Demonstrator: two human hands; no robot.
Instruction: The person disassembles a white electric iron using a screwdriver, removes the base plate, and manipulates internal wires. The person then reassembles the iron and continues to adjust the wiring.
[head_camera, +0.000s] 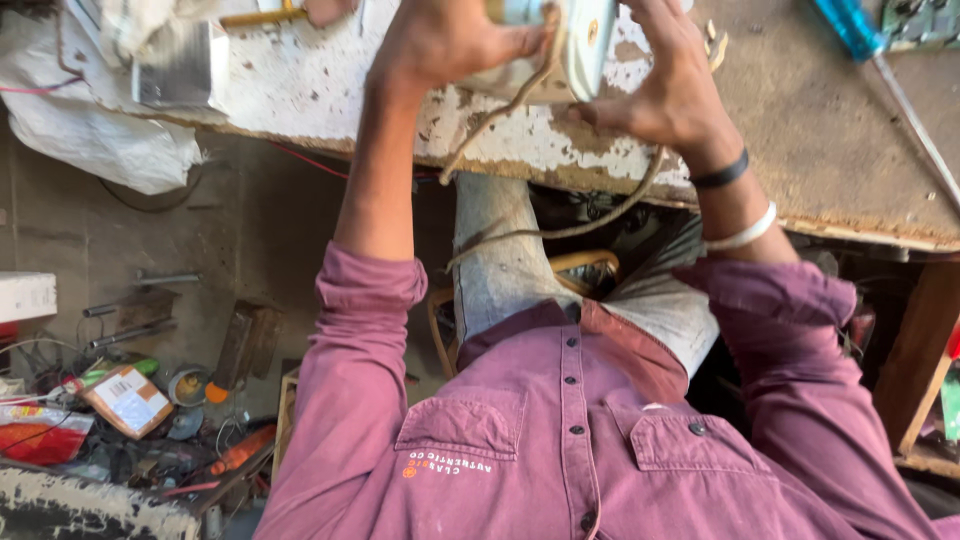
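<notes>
Both of my hands grip a cream-white electrical device (580, 50) with a metal part on top, at the edge of a worn workbench (330, 90) with flaking white paint. My left hand (440, 40) wraps its left side, thumb across the front. My right hand (670, 85) cups its right side; that wrist wears a black band and a white band. A beige cord (560, 232) hangs from the device down over the bench edge toward my lap. The upper part of the device is cut off by the frame.
A blue-handled screwdriver (850, 25) lies on the brown bench top at right. A metal block (180, 65) and white sacking (100, 140) sit at left. The floor lower left holds tools, a small cardboard box (128, 400), wires and a red packet (40, 435).
</notes>
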